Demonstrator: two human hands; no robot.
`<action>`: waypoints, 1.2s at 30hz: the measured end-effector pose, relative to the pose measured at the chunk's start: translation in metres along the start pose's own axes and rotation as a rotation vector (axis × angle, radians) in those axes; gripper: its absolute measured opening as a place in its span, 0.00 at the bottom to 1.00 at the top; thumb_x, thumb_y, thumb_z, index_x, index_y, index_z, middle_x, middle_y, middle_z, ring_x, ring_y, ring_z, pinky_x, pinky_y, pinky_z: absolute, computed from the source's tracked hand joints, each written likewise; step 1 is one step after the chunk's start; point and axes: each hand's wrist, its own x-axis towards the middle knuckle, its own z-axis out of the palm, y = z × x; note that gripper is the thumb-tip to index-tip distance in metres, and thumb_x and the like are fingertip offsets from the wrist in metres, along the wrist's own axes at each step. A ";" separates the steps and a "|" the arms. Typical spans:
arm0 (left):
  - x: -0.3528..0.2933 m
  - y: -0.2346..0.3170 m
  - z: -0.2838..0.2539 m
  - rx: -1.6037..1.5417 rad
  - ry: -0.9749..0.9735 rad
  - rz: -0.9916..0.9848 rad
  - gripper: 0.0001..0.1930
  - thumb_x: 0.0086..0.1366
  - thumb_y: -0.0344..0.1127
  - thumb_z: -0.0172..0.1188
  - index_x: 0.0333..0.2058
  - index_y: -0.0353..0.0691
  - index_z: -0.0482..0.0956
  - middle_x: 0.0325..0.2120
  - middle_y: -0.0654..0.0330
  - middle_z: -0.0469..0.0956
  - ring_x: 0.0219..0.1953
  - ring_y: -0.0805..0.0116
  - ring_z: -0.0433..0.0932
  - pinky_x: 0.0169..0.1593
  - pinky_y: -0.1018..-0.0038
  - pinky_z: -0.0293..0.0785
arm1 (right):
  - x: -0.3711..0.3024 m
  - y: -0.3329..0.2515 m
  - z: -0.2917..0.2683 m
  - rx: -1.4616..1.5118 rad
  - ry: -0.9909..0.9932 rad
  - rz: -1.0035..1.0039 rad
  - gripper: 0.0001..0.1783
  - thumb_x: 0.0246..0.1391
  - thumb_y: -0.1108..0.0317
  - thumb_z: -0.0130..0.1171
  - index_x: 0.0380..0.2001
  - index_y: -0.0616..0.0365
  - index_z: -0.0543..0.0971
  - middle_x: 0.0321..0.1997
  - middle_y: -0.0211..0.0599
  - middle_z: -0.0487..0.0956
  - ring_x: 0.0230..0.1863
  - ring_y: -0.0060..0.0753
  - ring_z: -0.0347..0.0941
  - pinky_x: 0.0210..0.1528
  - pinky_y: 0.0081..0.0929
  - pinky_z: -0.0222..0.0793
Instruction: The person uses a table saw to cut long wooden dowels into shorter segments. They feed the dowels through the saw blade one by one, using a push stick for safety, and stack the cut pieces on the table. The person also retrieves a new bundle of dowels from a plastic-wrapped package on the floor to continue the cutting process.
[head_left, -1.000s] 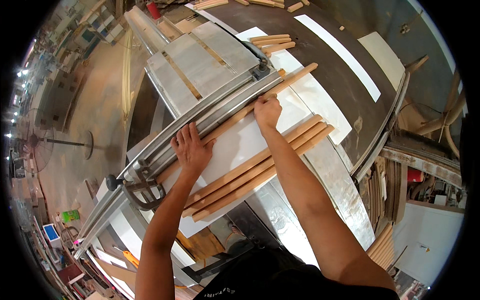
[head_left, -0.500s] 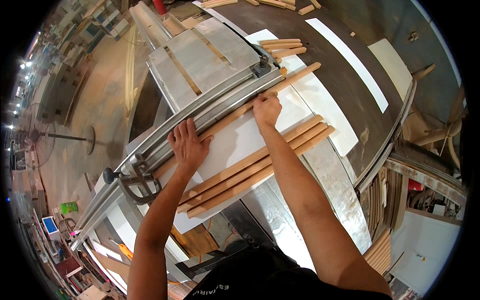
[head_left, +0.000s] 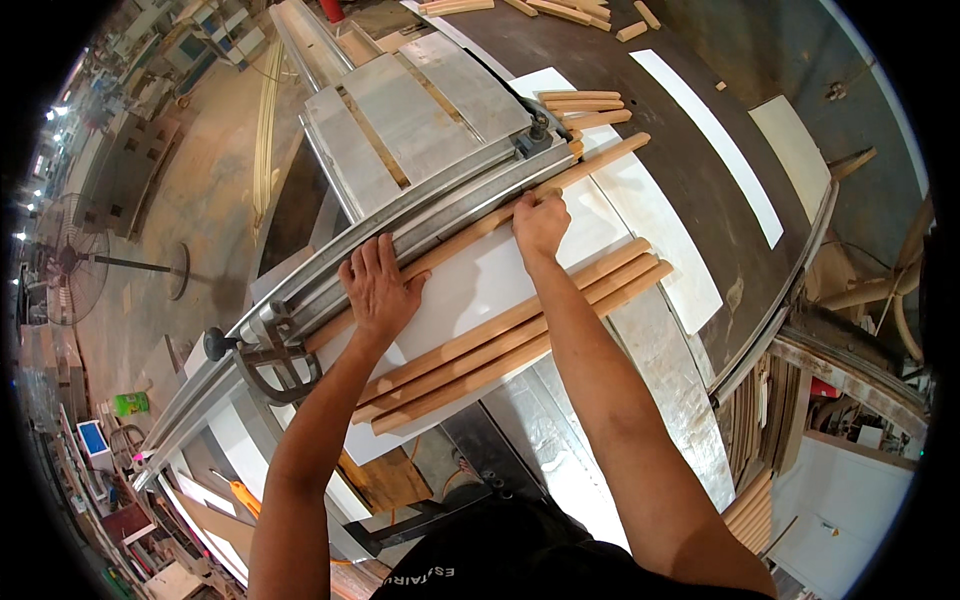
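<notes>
A long wooden strip (head_left: 462, 239) lies slantwise along a metal fence (head_left: 436, 226) on the saw table. Its far end sticks out past the fence. My right hand (head_left: 541, 226) is closed round the strip toward that far end. Further down its length, my left hand (head_left: 381, 291) lies across it with fingers stretched over onto the fence and thumb out to the side. Several similar wooden strips (head_left: 520, 328) lie side by side nearer me on a white board (head_left: 455, 300), passing under my right forearm.
A black curved handle (head_left: 277, 374) sits at the fence's near end, and a dark clamp (head_left: 537, 134) at its far end. Short wooden pieces (head_left: 582, 105) lie beyond. A slotted metal plate (head_left: 415, 110) is across the fence. On the left floor stands a fan (head_left: 70, 260).
The whole view has shifted slightly. Both hands stay at the same places on the strip, and the strip shows no clear movement against the fence.
</notes>
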 end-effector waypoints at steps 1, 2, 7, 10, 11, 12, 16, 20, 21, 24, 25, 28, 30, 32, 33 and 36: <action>0.000 0.000 0.000 -0.005 -0.004 0.004 0.45 0.47 0.48 0.77 0.60 0.36 0.65 0.50 0.52 0.69 0.54 0.53 0.67 0.59 0.54 0.56 | 0.001 0.002 0.001 0.000 0.006 -0.009 0.15 0.54 0.68 0.59 0.36 0.71 0.71 0.30 0.65 0.81 0.36 0.67 0.80 0.42 0.52 0.78; 0.000 0.000 0.000 -0.006 -0.007 0.000 0.45 0.48 0.48 0.77 0.60 0.36 0.65 0.50 0.52 0.69 0.53 0.53 0.67 0.59 0.53 0.56 | 0.001 0.002 0.002 -0.002 0.005 -0.009 0.15 0.54 0.67 0.59 0.36 0.72 0.71 0.29 0.65 0.81 0.36 0.67 0.80 0.42 0.52 0.78; 0.002 0.001 0.001 -0.007 -0.012 -0.007 0.44 0.48 0.48 0.77 0.60 0.35 0.65 0.49 0.52 0.69 0.53 0.53 0.67 0.58 0.54 0.57 | 0.004 0.006 0.007 0.023 -0.031 0.053 0.15 0.54 0.67 0.59 0.35 0.72 0.72 0.28 0.64 0.81 0.35 0.67 0.80 0.41 0.51 0.78; 0.002 0.000 0.002 -0.011 -0.015 -0.008 0.44 0.48 0.49 0.77 0.60 0.35 0.65 0.49 0.52 0.69 0.53 0.53 0.67 0.58 0.54 0.57 | 0.004 0.007 0.007 0.020 -0.021 0.034 0.16 0.55 0.66 0.58 0.35 0.73 0.73 0.28 0.64 0.81 0.35 0.67 0.80 0.41 0.51 0.78; 0.001 0.000 0.002 -0.008 -0.015 -0.009 0.44 0.49 0.49 0.76 0.60 0.35 0.65 0.49 0.51 0.69 0.53 0.53 0.67 0.58 0.54 0.57 | 0.001 0.003 0.005 0.010 -0.012 0.019 0.16 0.55 0.66 0.58 0.35 0.73 0.73 0.28 0.64 0.81 0.35 0.66 0.80 0.41 0.51 0.78; 0.001 0.000 0.001 -0.005 -0.016 -0.010 0.44 0.49 0.49 0.76 0.60 0.35 0.65 0.49 0.51 0.69 0.54 0.53 0.66 0.58 0.54 0.56 | -0.001 0.000 0.003 -0.001 -0.002 0.005 0.16 0.55 0.66 0.58 0.35 0.73 0.73 0.28 0.64 0.81 0.35 0.66 0.80 0.41 0.51 0.78; 0.001 0.000 0.001 -0.011 -0.017 -0.012 0.44 0.50 0.50 0.76 0.60 0.35 0.65 0.50 0.51 0.68 0.54 0.53 0.66 0.58 0.54 0.56 | -0.002 -0.002 0.000 -0.045 0.025 -0.027 0.16 0.55 0.66 0.59 0.35 0.72 0.74 0.28 0.64 0.81 0.35 0.66 0.80 0.41 0.50 0.78; 0.001 0.001 0.000 0.001 -0.019 -0.020 0.44 0.50 0.51 0.75 0.60 0.35 0.65 0.49 0.51 0.69 0.54 0.52 0.66 0.59 0.53 0.56 | -0.003 -0.007 -0.004 -0.016 0.024 -0.007 0.15 0.55 0.66 0.59 0.30 0.72 0.75 0.28 0.64 0.81 0.35 0.66 0.81 0.42 0.50 0.78; 0.001 0.001 0.000 0.011 -0.024 -0.026 0.44 0.50 0.52 0.75 0.60 0.35 0.65 0.49 0.51 0.69 0.54 0.52 0.66 0.59 0.53 0.56 | -0.003 -0.008 -0.004 -0.012 0.032 -0.002 0.15 0.55 0.66 0.59 0.30 0.72 0.75 0.28 0.64 0.81 0.35 0.66 0.81 0.42 0.50 0.78; 0.000 0.001 0.000 0.031 -0.021 -0.026 0.45 0.50 0.52 0.75 0.60 0.35 0.65 0.49 0.51 0.69 0.54 0.52 0.66 0.59 0.53 0.56 | -0.003 -0.010 -0.005 -0.003 0.025 0.007 0.16 0.55 0.66 0.59 0.32 0.73 0.73 0.28 0.65 0.81 0.36 0.66 0.81 0.42 0.50 0.78; 0.000 0.001 0.001 0.036 -0.017 -0.024 0.45 0.50 0.53 0.75 0.60 0.35 0.65 0.49 0.51 0.69 0.54 0.52 0.67 0.60 0.53 0.56 | -0.003 -0.011 -0.005 0.000 0.018 0.010 0.16 0.55 0.67 0.58 0.34 0.74 0.72 0.29 0.65 0.81 0.36 0.66 0.81 0.42 0.50 0.78; -0.001 0.000 0.001 0.031 -0.022 -0.031 0.44 0.50 0.52 0.75 0.60 0.35 0.65 0.49 0.51 0.69 0.54 0.51 0.66 0.59 0.53 0.56 | -0.004 -0.009 -0.005 0.002 -0.011 0.021 0.16 0.55 0.64 0.60 0.33 0.71 0.75 0.30 0.64 0.81 0.36 0.67 0.80 0.42 0.50 0.77; -0.003 0.000 0.001 0.030 -0.007 -0.018 0.45 0.49 0.52 0.75 0.60 0.35 0.65 0.49 0.51 0.69 0.54 0.51 0.66 0.59 0.53 0.56 | -0.003 -0.007 -0.004 0.011 -0.009 0.000 0.16 0.55 0.67 0.59 0.36 0.73 0.70 0.29 0.65 0.81 0.35 0.67 0.80 0.42 0.51 0.78; -0.003 0.000 0.001 0.029 0.007 -0.005 0.45 0.49 0.52 0.75 0.60 0.35 0.65 0.49 0.52 0.68 0.54 0.51 0.66 0.58 0.53 0.56 | -0.003 -0.005 -0.003 0.013 -0.003 -0.010 0.17 0.55 0.68 0.58 0.38 0.73 0.68 0.29 0.66 0.81 0.35 0.67 0.80 0.41 0.51 0.78; -0.003 0.000 0.002 0.028 0.014 0.001 0.45 0.49 0.52 0.75 0.60 0.35 0.64 0.49 0.52 0.68 0.54 0.52 0.66 0.58 0.53 0.56 | -0.003 -0.004 -0.002 0.011 0.002 -0.009 0.17 0.55 0.68 0.59 0.38 0.73 0.68 0.29 0.66 0.81 0.35 0.67 0.80 0.41 0.52 0.78; -0.004 0.000 0.003 0.022 0.031 0.007 0.45 0.49 0.51 0.76 0.60 0.36 0.64 0.49 0.52 0.68 0.54 0.51 0.66 0.58 0.53 0.56 | -0.003 -0.004 -0.001 0.016 0.015 -0.003 0.17 0.55 0.68 0.59 0.38 0.72 0.68 0.29 0.66 0.81 0.34 0.68 0.80 0.40 0.52 0.78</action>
